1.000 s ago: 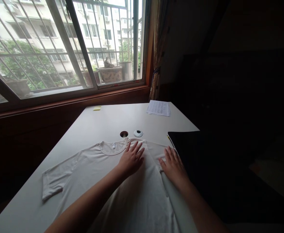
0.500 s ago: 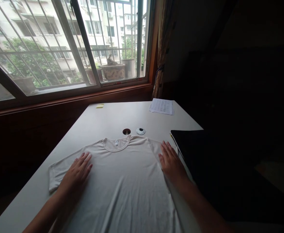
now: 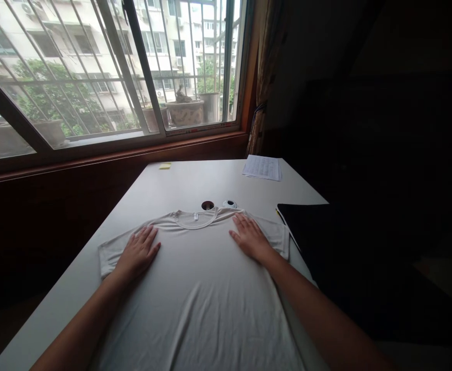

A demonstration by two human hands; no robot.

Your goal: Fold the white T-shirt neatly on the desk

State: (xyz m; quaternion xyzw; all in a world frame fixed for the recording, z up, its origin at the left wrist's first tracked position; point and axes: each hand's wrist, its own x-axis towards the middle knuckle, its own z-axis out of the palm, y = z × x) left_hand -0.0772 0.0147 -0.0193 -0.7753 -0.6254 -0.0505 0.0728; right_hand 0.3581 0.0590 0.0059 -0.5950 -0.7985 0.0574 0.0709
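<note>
A white table (image 3: 179, 183) stretches away from me, narrowing toward its far edge. Beyond it, to the left, is a wide window (image 3: 102, 72) with metal bars outside, and through it I see pale buildings, green trees and potted plants on the ledge.

A white short-sleeved T-shirt (image 3: 198, 263) lies spread on the table in front of me, neckline away from me, sleeves out to both sides. Soft creases run down its lower middle. Just beside its right sleeve, a flat black item (image 3: 307, 232) covers the table's right side; its far end is lost in shadow. A patterned curtain (image 3: 262, 77) hangs at the window's right edge.

My left hand (image 3: 139, 252) lies palm down where the left sleeve meets the body, fingers open and extended. My right hand (image 3: 249, 237) rests palm down below the right shoulder, fingers open, thumb apart. Neither grips the fabric.

Printed papers (image 3: 262, 168) lie at the far right of the table, a yellow note (image 3: 164, 166) at the far left. Just past the neckline are a round dark hole (image 3: 208, 205) and a white ring-shaped piece (image 3: 229, 204). Smallest is the pale label (image 3: 195, 217) inside the collar.
</note>
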